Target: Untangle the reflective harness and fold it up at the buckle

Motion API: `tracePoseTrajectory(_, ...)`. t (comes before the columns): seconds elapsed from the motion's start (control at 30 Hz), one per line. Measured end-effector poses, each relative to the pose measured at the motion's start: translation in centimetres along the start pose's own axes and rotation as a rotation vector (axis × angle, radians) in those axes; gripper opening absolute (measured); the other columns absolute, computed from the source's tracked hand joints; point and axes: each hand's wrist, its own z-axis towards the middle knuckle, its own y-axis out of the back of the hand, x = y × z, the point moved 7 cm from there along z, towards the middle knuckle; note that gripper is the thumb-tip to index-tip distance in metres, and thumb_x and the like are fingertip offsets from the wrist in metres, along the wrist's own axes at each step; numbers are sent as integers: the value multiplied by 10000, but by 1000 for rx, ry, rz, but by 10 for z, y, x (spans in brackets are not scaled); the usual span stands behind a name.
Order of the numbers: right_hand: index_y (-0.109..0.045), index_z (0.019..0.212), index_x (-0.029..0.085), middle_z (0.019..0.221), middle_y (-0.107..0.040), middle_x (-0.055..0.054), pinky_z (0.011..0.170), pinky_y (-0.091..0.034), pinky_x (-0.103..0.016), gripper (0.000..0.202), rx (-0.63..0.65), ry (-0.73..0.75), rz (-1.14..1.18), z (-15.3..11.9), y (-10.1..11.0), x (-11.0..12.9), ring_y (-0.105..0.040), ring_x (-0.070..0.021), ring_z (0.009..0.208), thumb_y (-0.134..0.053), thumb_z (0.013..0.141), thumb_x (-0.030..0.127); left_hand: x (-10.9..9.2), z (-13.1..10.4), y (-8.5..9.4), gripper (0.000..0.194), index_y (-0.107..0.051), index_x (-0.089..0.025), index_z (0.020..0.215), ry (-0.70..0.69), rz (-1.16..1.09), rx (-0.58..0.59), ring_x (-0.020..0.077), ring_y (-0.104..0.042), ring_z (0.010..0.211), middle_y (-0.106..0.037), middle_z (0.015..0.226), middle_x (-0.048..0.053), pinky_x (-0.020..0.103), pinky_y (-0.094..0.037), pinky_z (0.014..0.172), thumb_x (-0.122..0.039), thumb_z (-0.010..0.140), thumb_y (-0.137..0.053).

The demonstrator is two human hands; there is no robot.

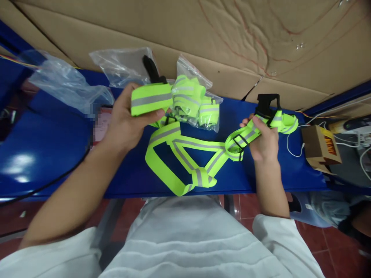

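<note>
Harness: a neon reflective strap harness is spread on the blue table, its loops trailing toward the near edge.
Left hand: closed on a flat strap end, lifted left of the harness.
Right hand: clamped on the buckle end, right of the harness.
Handling: both ends are best kept taut so twists show.
Behind the harness: a bagged bundle of straps.
Unclear: the buckle's latch is hidden; a patch beside the left hand is blurred.
</note>
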Motion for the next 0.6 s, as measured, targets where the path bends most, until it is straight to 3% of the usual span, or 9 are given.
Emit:
tracePoseTrajectory(0.07, -695, 922, 222, 937, -706, 2, 825, -642, -354, 344, 61, -182, 157, 0, -7, -7, -722, -170, 865, -892, 773, 461, 4, -1, -10, 629, -659, -224, 1133, 125, -265, 96, 163, -724, 893, -751, 1085, -18, 321, -604, 799, -532, 684, -975)
tracePoseTrajectory(0.13, -718, 936, 233, 980, -722, -9, 799, -650, -360, 389, 115, -223, 245, -1, -12, -4, -716, -176, 874, -858, 790, 565, 7, -6, -22, 668, -708, -219, 1164, 252, -439, 197, 182, -738, 923, -775, 1118, 19, 317, -615, 825, -649, 702, -927)
tracePoseTrajectory(0.27, -742, 981, 281, 1005, -734, -33, 713, -633, -393, 537, 214, -261, 348, -1, -20, 4, -691, -210, 847, -667, 843, 794, 18, -15, -32, 738, -726, -210, 1236, 385, -475, 269, 208, -740, 970, -783, 1145, 56, 316, -623, 865, -732, 732, -862)
tracePoseTrajectory(0.33, -749, 999, 294, 1014, -741, -36, 693, -621, -399, 536, 260, -316, 373, -2, -24, 1, -677, -214, 825, -624, 863, 797, 25, -16, -29, 670, -711, -227, 1275, 392, -334, 262, 233, -734, 1046, -774, 1182, 54, 325, -613, 895, -610, 758, -901)
tracePoseTrajectory(0.47, -755, 1012, 300, 1014, -758, -15, 651, -599, -378, 315, 332, -480, 363, -9, -34, -20, -637, -181, 732, -683, 891, 582, 33, -18, -30, 722, -688, -273, 1342, 341, -64, 328, 268, -684, 1215, -713, 1327, 47, 307, -585, 965, -252, 682, -979)
tracePoseTrajectory(0.6, -761, 1076, 257, 1043, -789, -47, 608, -578, -351, 424, 493, -670, 364, -29, -56, -42, -596, -161, 654, -680, 871, 619, 41, -24, -37, 849, -632, -303, 1435, 478, -364, 327, 205, -738, 1002, -735, 1165, 21, 292, -614, 870, -182, 659, -956)
